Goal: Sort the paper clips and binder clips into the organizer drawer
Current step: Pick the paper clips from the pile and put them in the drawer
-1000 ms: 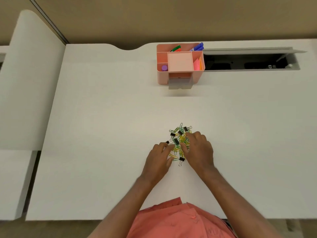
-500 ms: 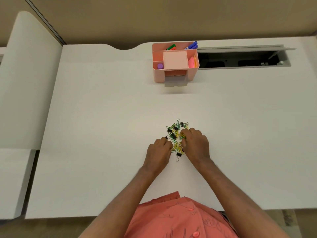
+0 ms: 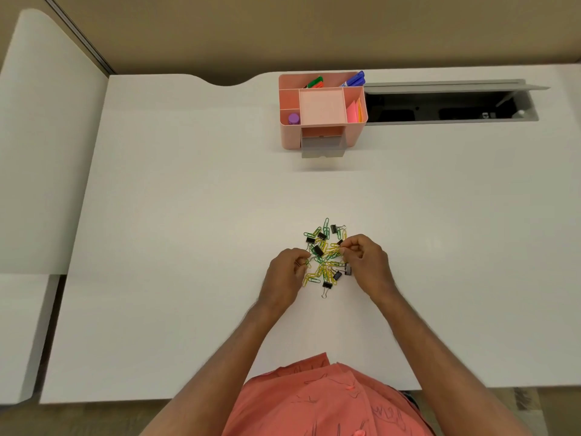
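Both your forearms reach forward and angle inward, bringing the hands close together. Your left hand is curled, fingertips tucked toward the thumb. Your right hand is curled too, its thumb and forefinger pinched together at the tips.

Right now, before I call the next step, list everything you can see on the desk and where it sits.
desk: one, white, fills the view
organizer: one, pink, far centre of the desk
drawer: one, grey, pulled out at the organizer's front
markers: green, red and blue, in the organizer's back compartment
sticky notes: pink and orange, right compartment
purple cap: one, front left compartment
paper clips: many, green and yellow, piled near centre
binder clips: several, black, mixed into the pile
cable slot: one, open, grey lid, right of the organizer
left hand: fingers curled, left edge of the pile
right hand: pinches a clip, right edge
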`<state>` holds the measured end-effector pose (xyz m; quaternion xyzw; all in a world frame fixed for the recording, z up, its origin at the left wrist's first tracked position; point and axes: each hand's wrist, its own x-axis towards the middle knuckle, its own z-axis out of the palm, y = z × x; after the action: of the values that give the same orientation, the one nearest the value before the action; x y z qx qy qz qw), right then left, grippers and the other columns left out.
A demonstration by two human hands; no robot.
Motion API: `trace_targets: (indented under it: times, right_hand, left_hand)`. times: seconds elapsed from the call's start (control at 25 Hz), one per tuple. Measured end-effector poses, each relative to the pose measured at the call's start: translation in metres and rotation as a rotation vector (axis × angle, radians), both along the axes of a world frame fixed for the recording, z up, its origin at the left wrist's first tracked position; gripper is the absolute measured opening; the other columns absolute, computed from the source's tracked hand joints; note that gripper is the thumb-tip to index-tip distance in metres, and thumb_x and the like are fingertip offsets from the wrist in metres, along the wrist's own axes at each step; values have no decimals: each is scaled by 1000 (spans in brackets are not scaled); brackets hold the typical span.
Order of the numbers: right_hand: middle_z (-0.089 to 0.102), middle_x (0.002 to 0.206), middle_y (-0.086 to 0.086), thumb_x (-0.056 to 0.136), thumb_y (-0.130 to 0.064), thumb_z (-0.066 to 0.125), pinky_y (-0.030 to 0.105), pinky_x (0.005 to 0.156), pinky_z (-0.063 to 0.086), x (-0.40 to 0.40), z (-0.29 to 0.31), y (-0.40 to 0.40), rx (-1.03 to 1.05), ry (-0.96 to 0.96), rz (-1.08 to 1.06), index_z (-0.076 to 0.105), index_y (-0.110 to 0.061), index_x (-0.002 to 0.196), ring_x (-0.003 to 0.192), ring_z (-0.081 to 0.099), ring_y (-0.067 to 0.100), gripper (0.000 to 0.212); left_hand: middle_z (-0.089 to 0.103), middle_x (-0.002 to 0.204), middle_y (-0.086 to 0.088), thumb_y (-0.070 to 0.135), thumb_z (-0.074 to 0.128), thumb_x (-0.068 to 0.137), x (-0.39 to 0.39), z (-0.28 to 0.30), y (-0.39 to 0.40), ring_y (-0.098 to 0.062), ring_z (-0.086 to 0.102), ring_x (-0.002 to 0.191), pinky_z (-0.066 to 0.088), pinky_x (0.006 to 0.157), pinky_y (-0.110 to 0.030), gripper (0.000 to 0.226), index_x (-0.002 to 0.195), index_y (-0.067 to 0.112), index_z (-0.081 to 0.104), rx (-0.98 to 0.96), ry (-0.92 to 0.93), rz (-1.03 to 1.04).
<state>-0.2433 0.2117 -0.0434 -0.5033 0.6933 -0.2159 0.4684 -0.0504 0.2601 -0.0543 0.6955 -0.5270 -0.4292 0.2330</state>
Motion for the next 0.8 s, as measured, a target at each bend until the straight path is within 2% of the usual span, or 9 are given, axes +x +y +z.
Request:
trace_targets:
  times: [0.12, 0.2, 0.28, 0.4, 0.48, 0.56, 0.64, 0.72, 0.8]
  right_hand:
    - [75, 92, 1, 96, -9, 65, 30, 79, 56, -2, 10, -7, 76, -271, -121, 73, -26, 95, 82, 70, 11, 19]
    - [77, 96, 3, 96, -7, 66, 28, 82, 57, -1, 20, -18, 105, -367, -138, 76, -24, 98, 86, 72, 13, 19]
    - [78, 95, 1, 93, -7, 69, 24, 81, 57, 3, 35, -35, 96, -406, -117, 77, -22, 98, 90, 73, 15, 17]
    - [77, 93, -2, 88, -4, 73, 24, 85, 58, 15, 58, -84, -23, -402, -66, 76, -18, 98, 91, 72, 10, 17]
    - [76, 91, -5, 88, -6, 73, 21, 82, 58, 27, 69, -125, -160, -276, -23, 75, -18, 98, 87, 71, 7, 15]
    - [74, 91, -9, 91, -13, 69, 20, 75, 56, 42, 75, -165, -323, -24, 57, 74, -22, 98, 84, 69, 7, 12]
    - [72, 96, -8, 93, -18, 67, 27, 72, 55, 54, 71, -195, -460, 271, 169, 71, -24, 100, 85, 65, 11, 10]
    - [73, 99, -3, 95, -23, 67, 34, 73, 58, 59, 62, -210, -511, 498, 266, 70, -25, 101, 89, 65, 17, 8]
    - [73, 98, -1, 96, -24, 66, 37, 74, 59, 63, 53, -219, -491, 580, 322, 69, -25, 100, 90, 64, 20, 6]
  left_hand:
    - [73, 99, 2, -1, 67, 91, 0, 4, -9, -9, 66, 85, 53, 78, -15, 21, 103, 14, 75, 51, 142, 143]
    - [75, 86, 8, 0, 69, 90, 0, 10, -17, -3, 69, 76, 51, 71, -10, 23, 94, 22, 75, 68, 240, 205]
    - [76, 79, 7, 2, 70, 90, 1, 17, -25, -4, 73, 75, 56, 72, -16, 24, 90, 26, 73, 56, 314, 236]
    - [77, 81, 4, 5, 70, 91, 4, 29, -43, -11, 75, 79, 61, 75, -28, 18, 91, 23, 74, 35, 368, 269]
    - [76, 81, 6, 8, 71, 91, 8, 36, -59, -9, 74, 78, 58, 72, -22, 16, 91, 24, 74, -11, 347, 287]
    - [75, 81, 10, 11, 73, 90, 13, 44, -80, -9, 71, 75, 51, 67, -12, 15, 90, 27, 73, -73, 284, 295]
    - [73, 85, 12, 14, 74, 89, 18, 52, -105, -13, 68, 75, 47, 65, -10, 13, 89, 27, 73, -126, 245, 300]
    - [72, 88, 13, 17, 73, 89, 20, 59, -127, -13, 65, 73, 47, 64, -10, 10, 91, 26, 72, -185, 221, 291]
    - [71, 90, 16, 19, 72, 89, 23, 62, -152, -5, 61, 69, 47, 64, -11, 10, 92, 28, 71, -235, 191, 282]
